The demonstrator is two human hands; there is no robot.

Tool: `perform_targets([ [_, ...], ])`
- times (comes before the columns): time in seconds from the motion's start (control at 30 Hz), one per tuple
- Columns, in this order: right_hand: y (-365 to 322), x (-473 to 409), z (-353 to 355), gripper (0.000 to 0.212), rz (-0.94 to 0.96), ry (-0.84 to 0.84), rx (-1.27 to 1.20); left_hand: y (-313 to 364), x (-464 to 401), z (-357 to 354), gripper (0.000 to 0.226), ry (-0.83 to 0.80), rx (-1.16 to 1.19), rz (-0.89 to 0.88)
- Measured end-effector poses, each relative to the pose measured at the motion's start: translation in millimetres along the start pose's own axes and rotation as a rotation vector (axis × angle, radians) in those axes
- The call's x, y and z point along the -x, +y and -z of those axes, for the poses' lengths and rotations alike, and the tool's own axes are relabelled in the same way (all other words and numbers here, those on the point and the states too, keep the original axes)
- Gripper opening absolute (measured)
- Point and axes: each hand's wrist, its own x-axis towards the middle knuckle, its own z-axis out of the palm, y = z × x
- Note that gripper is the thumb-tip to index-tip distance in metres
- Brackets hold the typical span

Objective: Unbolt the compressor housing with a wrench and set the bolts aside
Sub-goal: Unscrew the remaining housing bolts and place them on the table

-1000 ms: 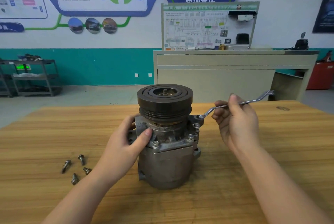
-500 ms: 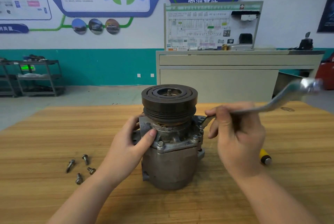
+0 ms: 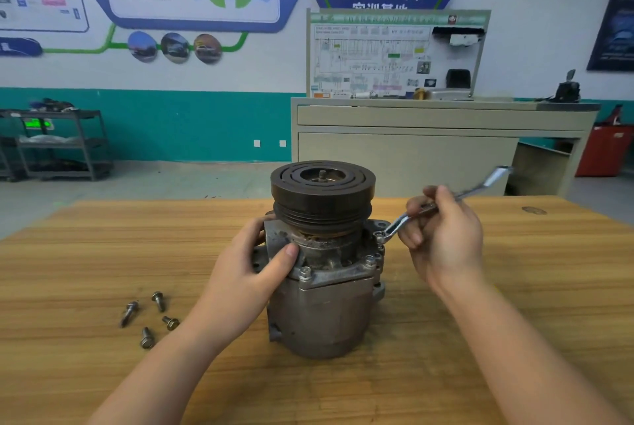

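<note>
A grey metal compressor [image 3: 326, 315] stands upright mid-table, its black grooved pulley [image 3: 322, 191] on top. My left hand [image 3: 247, 277] grips the housing's upper left flange, thumb lying across the front. My right hand [image 3: 442, 236] holds a silver offset ring wrench [image 3: 480, 186] whose ring end sits on a bolt [image 3: 379, 236] at the flange's right corner. Two more bolts [image 3: 304, 273] show in the front flange. Several removed bolts [image 3: 151, 318] lie loose on the table left of the compressor.
The wooden table [image 3: 514, 304] stretches to both sides. Beyond it stands a beige cabinet [image 3: 411, 150] with a wiring display board, a dark shelf cart [image 3: 58, 143] at far left, and a red bin [image 3: 607, 150] at far right.
My right hand swung the wrench handle toward me and to the right, then back to about its earlier angle. A yellow-handled tool seen behind my wrist half a second ago is hidden now.
</note>
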Motion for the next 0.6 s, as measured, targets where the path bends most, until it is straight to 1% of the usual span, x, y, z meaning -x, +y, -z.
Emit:
perform_targets([
  [0.07,-3,-11,2,0.029,-0.207,-0.051,0.000,0,0,0,0.031,0.000,-0.007,-0.004],
  [0.1,-4,-13,3,0.030,-0.270,-0.067,-0.002,0,0,0,0.030,0.001,-0.008,-0.007],
  [0.13,-5,-14,4,0.032,-0.303,-0.074,-0.021,0,0,0,0.030,0.002,-0.010,-0.008],
  [0.2,-6,-12,6,0.037,-0.298,-0.048,-0.109,-1,-1,0,0.027,0.005,-0.016,-0.009],
  [0.27,-7,-8,6,0.039,-0.213,0.017,-0.201,-1,-1,0,0.027,0.009,-0.020,-0.005],
  [0.33,-8,-3,6,0.038,-0.074,0.084,-0.214,-1,-1,0,0.029,0.011,-0.015,0.001],
  [0.4,-9,3,3,0.035,0.064,0.113,-0.133,-2,-1,0,0.026,0.010,-0.020,0.000],
  [0.47,-10,9,-1,0.031,0.169,0.112,-0.043,-3,-1,0,0.028,0.006,-0.024,-0.009],
  [0.6,-5,21,-5,0.028,0.326,0.055,0.078,-4,-1,-1,0.028,0.007,-0.007,-0.024],
])
